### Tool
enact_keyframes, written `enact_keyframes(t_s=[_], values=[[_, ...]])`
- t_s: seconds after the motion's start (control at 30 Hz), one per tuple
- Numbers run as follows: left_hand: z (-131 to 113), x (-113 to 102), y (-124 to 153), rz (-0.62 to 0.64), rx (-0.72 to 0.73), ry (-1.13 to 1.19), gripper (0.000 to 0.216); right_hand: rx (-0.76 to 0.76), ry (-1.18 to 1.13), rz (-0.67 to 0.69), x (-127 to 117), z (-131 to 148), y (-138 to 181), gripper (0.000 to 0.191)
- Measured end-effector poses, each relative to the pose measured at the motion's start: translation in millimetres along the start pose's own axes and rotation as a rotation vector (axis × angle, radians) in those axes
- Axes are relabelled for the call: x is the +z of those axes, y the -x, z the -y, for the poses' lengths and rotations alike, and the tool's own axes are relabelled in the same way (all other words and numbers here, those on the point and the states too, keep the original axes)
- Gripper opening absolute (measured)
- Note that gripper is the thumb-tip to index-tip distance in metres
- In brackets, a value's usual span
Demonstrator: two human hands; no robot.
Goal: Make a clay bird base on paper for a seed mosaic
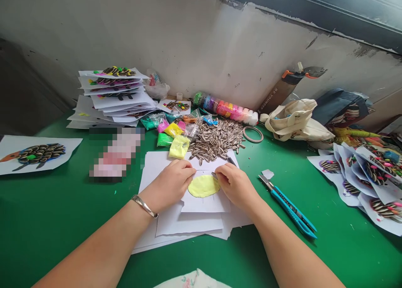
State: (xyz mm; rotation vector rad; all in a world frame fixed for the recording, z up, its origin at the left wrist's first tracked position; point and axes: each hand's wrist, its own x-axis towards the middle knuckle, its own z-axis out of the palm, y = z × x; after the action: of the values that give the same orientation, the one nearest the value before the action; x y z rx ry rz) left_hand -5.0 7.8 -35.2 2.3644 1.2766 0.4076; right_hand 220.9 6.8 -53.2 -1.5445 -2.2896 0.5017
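Note:
A flat oval of pale yellow clay (203, 186) lies on a small white paper sheet (205, 202) atop a stack of white sheets. My left hand (171, 182), with a metal bangle on the wrist, rests curled on the paper at the clay's left edge, fingertips touching it. My right hand (236, 184) is pinched on a striped sunflower seed (215, 176) at the clay's upper right edge. A pile of striped sunflower seeds (216, 139) lies just beyond the paper.
A blue utility knife (290, 206) lies right of the papers, a tape ring (253, 134) beyond. Bags of coloured clay (176, 137), a row of clay tubs (226, 108), stacked finished seed pictures (113, 95), more pictures at right (367, 175), a cloth bag (295, 120).

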Motion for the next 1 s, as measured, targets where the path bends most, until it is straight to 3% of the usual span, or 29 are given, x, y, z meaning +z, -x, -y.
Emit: enact_keyframes(t_s=[0.2, 0.33, 0.83, 1.0], values=[[-1, -2, 0, 0.010, -0.008, 0.006, 0.027, -0.068, -0.004, 0.074, 1, 1, -4, 0.023], [-2, -2, 0, 0.015, -0.011, 0.010, 0.027, -0.023, -0.010, 0.028, 1, 1, -7, 0.024], [0, 0, 0, 0.001, 0.010, 0.001, 0.026, -0.122, -0.051, 0.078, 2, 5, -11, 0.025], [-1, -1, 0, 0.010, -0.003, 0.001, 0.027, -0.095, -0.025, 0.026, 3, 6, -11, 0.027]])
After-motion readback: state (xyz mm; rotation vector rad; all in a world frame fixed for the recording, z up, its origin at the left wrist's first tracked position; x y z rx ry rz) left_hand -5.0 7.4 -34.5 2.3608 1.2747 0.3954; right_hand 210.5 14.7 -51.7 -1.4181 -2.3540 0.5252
